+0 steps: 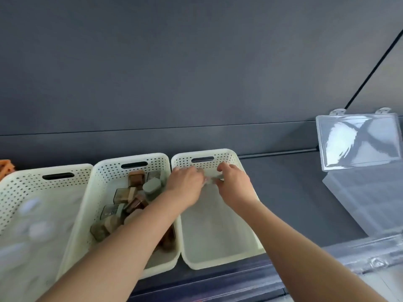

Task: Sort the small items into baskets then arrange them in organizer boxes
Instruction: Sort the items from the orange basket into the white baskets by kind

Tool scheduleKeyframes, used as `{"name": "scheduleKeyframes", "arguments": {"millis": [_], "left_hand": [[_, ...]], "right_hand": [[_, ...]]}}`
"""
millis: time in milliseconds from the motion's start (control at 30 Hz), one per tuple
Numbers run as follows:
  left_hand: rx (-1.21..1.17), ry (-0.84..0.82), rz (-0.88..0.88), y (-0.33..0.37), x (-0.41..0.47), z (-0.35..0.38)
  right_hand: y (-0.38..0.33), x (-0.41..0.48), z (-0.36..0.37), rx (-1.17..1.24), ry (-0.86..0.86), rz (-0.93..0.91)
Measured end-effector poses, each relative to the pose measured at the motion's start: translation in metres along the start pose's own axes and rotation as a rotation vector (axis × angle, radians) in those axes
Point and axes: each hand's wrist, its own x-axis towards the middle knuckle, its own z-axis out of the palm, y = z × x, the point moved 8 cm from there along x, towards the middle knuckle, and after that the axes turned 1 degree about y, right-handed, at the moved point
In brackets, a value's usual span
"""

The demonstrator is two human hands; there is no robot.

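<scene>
Both hands are reaching into the far end of the right-hand basket point(220, 256), up near its handle slot at about twelve o'clock from the person. The left hand point(185, 184) is coming in from seven o'clock, its forearm crossing over the middle basket point(96, 205); the right hand point(234, 184) is coming in from five o'clock. Between the fingertips a small clear item point(210, 179) is showing, pale and blurred, so its exact shape cannot be told. Its long axis appears to be running from nine to three o'clock, one end toward each hand. The fingers of both hands are curling in around it, seemingly pinching it from either side, though how firm the hold is cannot be told.

The rest of that basket is looking bare. The middle basket is holding brown and grey-green small containers point(130, 199), and the left basket point(24, 184) is holding pale blurred things. The open clear organizer box point(366, 199) is lying at three o'clock from the hands, well apart, so the right hand is likely the nearer one for carrying the item across.
</scene>
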Motion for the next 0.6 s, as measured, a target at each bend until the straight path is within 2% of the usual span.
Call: {"name": "scheduleKeyframes", "arguments": {"millis": [100, 200, 433, 600], "left_hand": [[0.241, -0.167, 0.032, 0.006, -0.004, 0.013], [0.301, -0.203, 0.033, 0.011, -0.009, 0.016], [0.090, 0.007, -0.098, 0.012, -0.028, -0.010], [0.071, 0.193, -0.221, -0.014, -0.070, -0.043]], "right_hand": [[0.003, 0.004, 0.023, -0.236, -0.175, -0.109], [0.008, 0.000, 0.032, -0.289, -0.268, -0.155], [0.000, -0.002, 0.024, -0.221, -0.260, -0.289], [-0.031, -0.010, 0.005, -0.154, -0.181, -0.412]]}}
